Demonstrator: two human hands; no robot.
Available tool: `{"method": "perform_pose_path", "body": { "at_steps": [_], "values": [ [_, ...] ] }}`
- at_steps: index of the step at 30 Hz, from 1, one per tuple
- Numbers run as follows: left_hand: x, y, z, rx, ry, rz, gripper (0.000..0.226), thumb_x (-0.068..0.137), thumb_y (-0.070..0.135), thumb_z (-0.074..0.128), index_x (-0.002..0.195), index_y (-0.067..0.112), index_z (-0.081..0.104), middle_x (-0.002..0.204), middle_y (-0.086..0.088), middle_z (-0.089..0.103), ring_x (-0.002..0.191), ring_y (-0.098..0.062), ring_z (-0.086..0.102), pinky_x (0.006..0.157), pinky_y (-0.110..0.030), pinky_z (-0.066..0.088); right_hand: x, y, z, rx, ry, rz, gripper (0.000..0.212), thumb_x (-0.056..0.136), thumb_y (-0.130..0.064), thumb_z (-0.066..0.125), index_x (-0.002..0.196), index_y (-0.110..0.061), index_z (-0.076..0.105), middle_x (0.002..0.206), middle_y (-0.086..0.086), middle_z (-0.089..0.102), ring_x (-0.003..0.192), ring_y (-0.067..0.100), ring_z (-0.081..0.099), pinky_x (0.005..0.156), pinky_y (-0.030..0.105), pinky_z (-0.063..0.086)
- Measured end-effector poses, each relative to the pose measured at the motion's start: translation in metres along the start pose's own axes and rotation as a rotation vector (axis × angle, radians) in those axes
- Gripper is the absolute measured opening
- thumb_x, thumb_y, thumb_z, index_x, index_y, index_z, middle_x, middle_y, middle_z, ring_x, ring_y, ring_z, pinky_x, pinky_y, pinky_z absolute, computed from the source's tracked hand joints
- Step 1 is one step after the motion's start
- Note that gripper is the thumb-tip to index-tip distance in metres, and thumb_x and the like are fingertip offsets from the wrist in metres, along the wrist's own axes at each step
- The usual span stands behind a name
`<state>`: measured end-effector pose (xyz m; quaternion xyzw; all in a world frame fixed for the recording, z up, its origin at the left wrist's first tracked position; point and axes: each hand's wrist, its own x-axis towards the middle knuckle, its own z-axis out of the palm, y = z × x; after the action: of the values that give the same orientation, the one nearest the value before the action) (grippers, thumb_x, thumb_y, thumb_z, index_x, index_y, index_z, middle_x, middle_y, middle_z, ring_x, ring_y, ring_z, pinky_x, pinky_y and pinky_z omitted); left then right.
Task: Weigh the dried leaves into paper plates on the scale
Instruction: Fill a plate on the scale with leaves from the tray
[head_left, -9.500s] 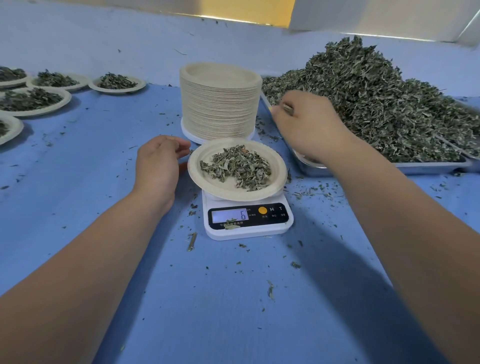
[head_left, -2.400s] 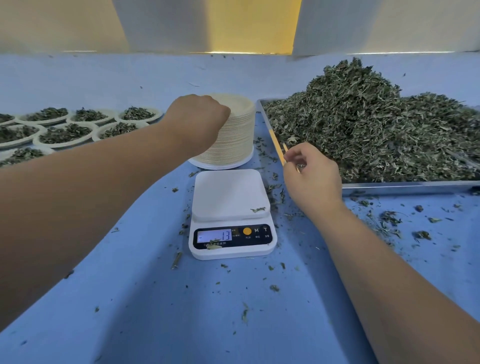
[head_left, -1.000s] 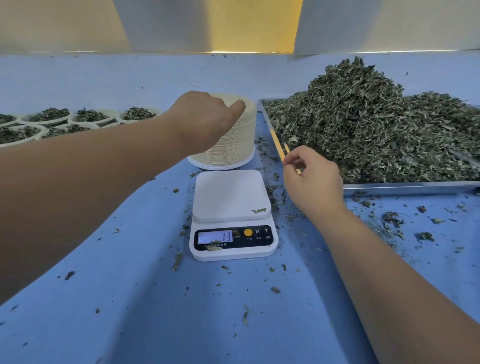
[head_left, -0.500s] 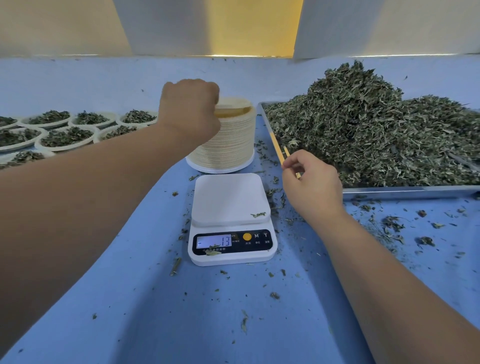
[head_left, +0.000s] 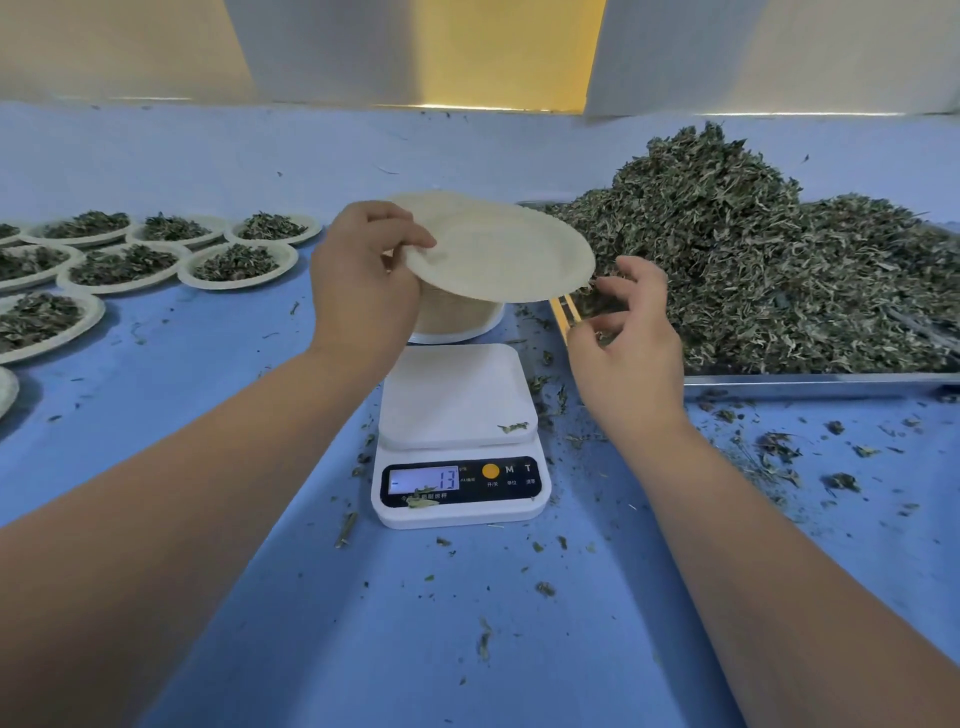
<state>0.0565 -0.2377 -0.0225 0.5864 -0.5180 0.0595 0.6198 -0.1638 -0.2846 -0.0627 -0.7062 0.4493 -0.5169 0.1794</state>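
Head view: the left hand pinches the near-left rim of one empty paper plate, thumb on top and fingers curled beneath, holding it tilted in the air above the stack of plates. The stack stands mid-tabletop, just behind the scale. The scale's white platform carries only a leaf scrap, and its display shows 13. The right hand hovers just right of the lifted plate, fingers spread and loosely curled, with nothing visibly gripped and the index fingertip close to the plate's rim. Behind it, toward the tabletop's right edge, dried leaves lie heaped in a metal tray. Filled plates cluster toward the left edge. Leaf crumbs dot the blue tabletop.
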Motion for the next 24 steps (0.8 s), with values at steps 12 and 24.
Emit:
{"method": "perform_pose_path", "body": {
  "at_steps": [12, 24],
  "values": [
    [-0.044, -0.008, -0.044, -0.393, 0.015, -0.519, 0.021, 0.094, -0.003, 0.066, 0.102, 0.012, 0.078, 0.093, -0.002, 0.079, 0.082, -0.008, 0.073, 0.075, -0.022, 0.058, -0.008, -0.005, 0.010, 0.030, 0.005, -0.289, 0.021, 0.084, -0.003, 0.072, 0.102, -0.010, 0.078, 0.101, -0.001, 0.075, 0.089, 0.007, 0.067, 0.083, 0.007, 0.049],
    [-0.048, -0.033, -0.046, -0.362, -0.043, -0.654, 0.031, 0.095, -0.002, 0.056, 0.090, 0.019, 0.077, 0.086, 0.002, 0.079, 0.077, -0.008, 0.072, 0.069, -0.021, 0.055, -0.008, -0.003, 0.008, -0.232, -0.182, -0.474, 0.035, 0.087, 0.006, 0.062, 0.116, -0.009, 0.073, 0.115, 0.005, 0.073, 0.107, 0.021, 0.067, 0.098, 0.023, 0.048]
  ]
}}
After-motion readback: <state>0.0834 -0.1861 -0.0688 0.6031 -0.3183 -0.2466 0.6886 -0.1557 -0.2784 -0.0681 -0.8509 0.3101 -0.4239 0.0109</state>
